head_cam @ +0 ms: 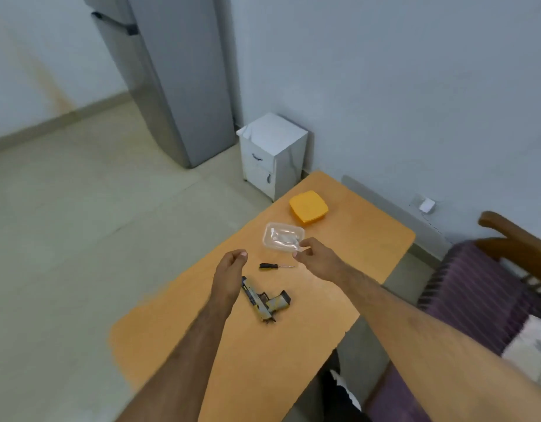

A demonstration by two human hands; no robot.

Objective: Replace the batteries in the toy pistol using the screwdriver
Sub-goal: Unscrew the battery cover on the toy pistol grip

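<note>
Our hands hang apart over the middle of the orange table [369, 239], and neither one has a tool in it. We carry our left hand [229, 277] above the muzzle end of the toy pistol [264, 300]; its fingers are drawn loosely together and close on nothing, so we judge it ready to come down and steady the toy. Our right hand [313, 254] is out at the near corner of the clear plastic tub [283, 237], with finger and thumb pinched at its rim. Whether they truly grip the rim, we cannot say for certain, since the picture is soft there. Something pale and wrapped lies in that tub, perhaps the fresh batteries, though we cannot make it out.

We see the toy pistol lying flat on its side near the middle of the table, its grip turned toward our right. The screwdriver [274, 266] lies just beyond it, black handle to our left and thin shaft pointing right, between the pistol and the tub and touching neither. An orange lid [308, 211] sits further back, well apart from the rest.

For room, we have bare tabletop near us and to our left of the pistol. On our right the table ends close by the tub, with a striped chair [476, 300] beyond, so small parts are best kept toward the centre.
</note>
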